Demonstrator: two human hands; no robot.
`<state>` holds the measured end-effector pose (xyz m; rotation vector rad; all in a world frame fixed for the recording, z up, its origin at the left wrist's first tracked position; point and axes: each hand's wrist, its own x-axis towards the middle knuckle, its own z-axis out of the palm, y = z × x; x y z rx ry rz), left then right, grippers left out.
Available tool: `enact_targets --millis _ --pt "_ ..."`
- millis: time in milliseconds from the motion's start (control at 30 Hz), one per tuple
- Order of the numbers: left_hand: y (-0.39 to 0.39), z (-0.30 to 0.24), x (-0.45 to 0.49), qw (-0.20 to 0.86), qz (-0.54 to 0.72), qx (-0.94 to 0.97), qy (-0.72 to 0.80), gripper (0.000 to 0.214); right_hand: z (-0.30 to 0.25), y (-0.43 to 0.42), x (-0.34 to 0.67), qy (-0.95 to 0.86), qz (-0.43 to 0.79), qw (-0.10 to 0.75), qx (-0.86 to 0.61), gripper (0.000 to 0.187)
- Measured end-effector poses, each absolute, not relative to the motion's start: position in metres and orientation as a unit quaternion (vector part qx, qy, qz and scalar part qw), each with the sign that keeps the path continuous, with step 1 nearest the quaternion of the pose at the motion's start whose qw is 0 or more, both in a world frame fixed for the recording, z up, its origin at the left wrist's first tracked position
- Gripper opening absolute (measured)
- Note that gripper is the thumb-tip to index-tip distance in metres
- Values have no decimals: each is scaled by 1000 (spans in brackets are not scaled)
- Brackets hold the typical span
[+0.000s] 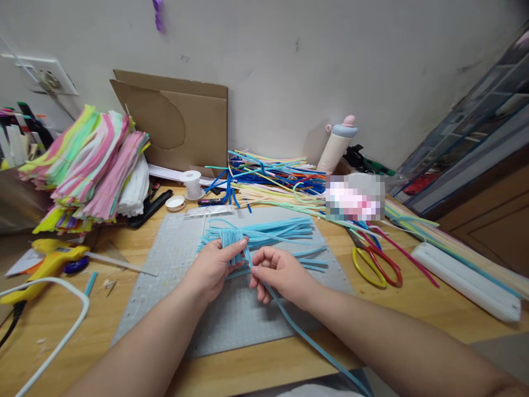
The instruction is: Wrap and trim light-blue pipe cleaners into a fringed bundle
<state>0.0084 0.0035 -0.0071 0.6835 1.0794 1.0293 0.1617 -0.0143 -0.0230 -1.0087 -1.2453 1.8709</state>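
Between the thumb and fingers of my left hand is a wound bundle of light blue pipe cleaner, its loops lying side by side. My right hand is just to the right, pinching a long light blue pipe cleaner strand. That strand runs from the bundle through my fingers and down toward the front edge of the table. Behind the hands, a pile of loose light blue pipe cleaners lies on the grey cutting mat. Part of the wound bundle is hidden by my left fingers.
Scissors with yellow and red handles lie to the right, near a white power strip. A yellow glue gun rests at left, below bundled coloured pipe cleaners. A bottle and cardboard stand at the wall.
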Motion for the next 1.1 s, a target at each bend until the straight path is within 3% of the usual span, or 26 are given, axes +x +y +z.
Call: enact_targets --millis 467,1100 --pt "0 -7 13 686 461 323 461 24 -25 -13 163 -402 796 298 -340 21" --pt "-2 -11 15 673 463 354 455 22 -24 -11 166 -349 799 319 -373 18"
